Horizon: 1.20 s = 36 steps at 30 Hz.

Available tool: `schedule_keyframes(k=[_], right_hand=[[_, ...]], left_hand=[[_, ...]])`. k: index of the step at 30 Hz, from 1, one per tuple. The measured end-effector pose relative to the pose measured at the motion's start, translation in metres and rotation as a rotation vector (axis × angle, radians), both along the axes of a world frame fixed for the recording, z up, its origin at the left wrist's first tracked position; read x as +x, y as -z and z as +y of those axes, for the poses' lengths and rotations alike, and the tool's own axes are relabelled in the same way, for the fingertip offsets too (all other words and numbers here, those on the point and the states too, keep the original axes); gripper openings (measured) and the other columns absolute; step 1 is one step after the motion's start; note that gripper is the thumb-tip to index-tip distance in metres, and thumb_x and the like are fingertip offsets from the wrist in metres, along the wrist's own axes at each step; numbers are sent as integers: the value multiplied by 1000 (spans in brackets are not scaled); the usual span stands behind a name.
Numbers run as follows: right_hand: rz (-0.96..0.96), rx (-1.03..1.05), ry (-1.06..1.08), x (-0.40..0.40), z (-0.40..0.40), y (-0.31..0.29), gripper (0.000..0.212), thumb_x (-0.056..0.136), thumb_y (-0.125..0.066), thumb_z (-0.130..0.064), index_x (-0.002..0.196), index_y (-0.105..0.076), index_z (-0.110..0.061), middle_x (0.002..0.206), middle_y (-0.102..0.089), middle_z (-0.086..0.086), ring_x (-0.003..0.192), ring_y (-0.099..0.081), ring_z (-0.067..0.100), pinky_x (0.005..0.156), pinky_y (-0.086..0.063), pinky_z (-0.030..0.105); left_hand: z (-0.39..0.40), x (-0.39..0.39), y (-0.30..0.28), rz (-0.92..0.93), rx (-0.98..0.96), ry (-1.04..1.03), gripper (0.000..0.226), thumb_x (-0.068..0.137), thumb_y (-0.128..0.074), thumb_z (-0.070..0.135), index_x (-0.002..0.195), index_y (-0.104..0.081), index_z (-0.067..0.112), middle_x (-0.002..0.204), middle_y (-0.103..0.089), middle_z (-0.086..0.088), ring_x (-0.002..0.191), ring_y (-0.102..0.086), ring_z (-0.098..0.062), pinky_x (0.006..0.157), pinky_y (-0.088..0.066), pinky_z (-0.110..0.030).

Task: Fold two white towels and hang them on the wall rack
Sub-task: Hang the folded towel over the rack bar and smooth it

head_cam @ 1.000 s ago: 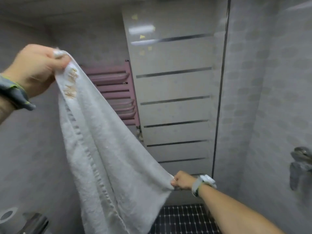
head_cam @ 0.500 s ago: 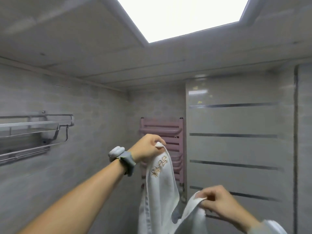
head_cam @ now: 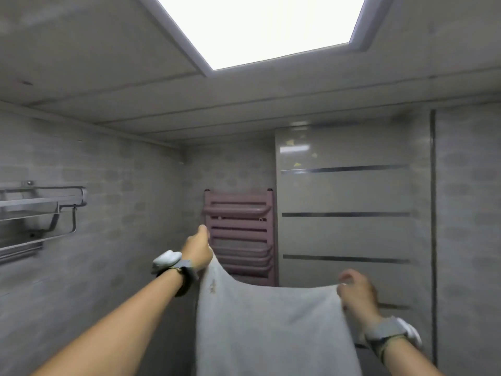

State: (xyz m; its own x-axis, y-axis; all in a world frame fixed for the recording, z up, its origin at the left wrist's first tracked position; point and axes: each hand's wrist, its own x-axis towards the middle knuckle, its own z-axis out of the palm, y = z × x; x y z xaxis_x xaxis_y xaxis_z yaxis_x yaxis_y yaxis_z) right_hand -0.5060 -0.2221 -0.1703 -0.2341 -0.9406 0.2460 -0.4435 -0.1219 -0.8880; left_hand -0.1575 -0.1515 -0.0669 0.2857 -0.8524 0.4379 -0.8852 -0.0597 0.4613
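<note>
white terry towel (head_cam: 271, 329) hangs spread between two grips, its top edge sagging in a shallow curve in front of the person's chest. left hand (head_cam: 197, 251) is pinched on the upper left corner, raised higher; right hand (head_cam: 356, 293) is clenched on the upper right corner, lower and blurred, so how deep its hold goes i cannot tell. both holds look like small corner pinches, so a slip on either side could drop half the cloth toward the floor and undo the fold. uneven hand heights may skew the edges when they are brought together. grey metal wall rack (head_cam: 40, 210) is well apart on the left wall; the pink ladder radiator (head_cam: 240, 234) behind the towel could snag it or be mistaken for the target.
</note>
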Motion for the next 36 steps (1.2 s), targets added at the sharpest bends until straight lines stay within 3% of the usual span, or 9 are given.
schedule_keyframes(k=[3,6,10,12,17,20,23,26,36], right_hand=[[-151,-11,-341,47,24,-25,27,75,-53,12,80,-69,-9,58,-59,16,38,-51,22,44,-47,30],[-243,-12,-544,79,49,-47,23,76,-53,13,77,-72,-1,61,-61,15,39,-55,22,48,-47,29],[-339,-34,-600,99,65,-66,18,76,-54,13,83,-69,6,68,-64,10,47,-63,25,53,-45,30],[-349,-40,-571,101,72,-74,19,76,-52,11,84,-68,5,69,-64,13,50,-66,25,52,-47,30],[-364,-87,-469,99,76,-89,22,77,-47,11,83,-68,6,54,-66,11,48,-63,25,52,-50,30],[-401,-102,-480,108,80,-95,24,74,-49,10,69,-69,-3,56,-67,14,50,-63,26,60,-55,35],[-437,-93,-479,119,75,-97,25,69,-52,10,62,-70,-7,60,-66,18,55,-62,28,65,-57,38],[-367,-113,-458,120,69,-95,20,60,-57,0,64,-74,-10,64,-72,12,63,-69,29,68,-60,39],[-276,-226,-735,108,73,-94,17,81,-62,5,90,-75,1,85,-73,18,79,-67,22,72,-56,34]], left_hand=[[-2,-42,-8,37,9,286,30,79,-39,-4,84,-58,18,70,-57,5,63,-52,-19,55,-43,-27],[-6,-69,-10,100,94,510,37,63,-39,-7,59,-69,15,73,-75,-8,72,-70,-31,67,-58,-41],[1,-97,-21,34,65,504,41,63,-36,-8,64,-73,11,74,-74,-10,53,-57,-3,52,-47,-17],[7,-99,-27,-90,64,427,39,63,-35,-9,61,-68,12,76,-72,-7,62,-59,-7,50,-43,-13],[18,-83,-28,-295,45,117,25,66,-48,8,51,-52,28,96,-68,-7,92,-64,-37,77,-53,-34],[17,-84,-26,-149,94,288,29,60,-43,8,54,-65,26,83,-73,-2,81,-67,-22,74,-55,-31],[25,-93,-28,-111,184,437,16,77,-54,16,66,-64,11,57,-53,4,53,-42,-13,52,-37,-25],[33,-90,-30,-167,188,518,36,77,-70,44,76,-65,8,61,-48,7,54,-37,-8,52,-34,-26],[23,-84,-14,-98,11,476,32,57,-71,36,68,-61,8,62,-48,7,62,-44,-2,60,-46,-35]])
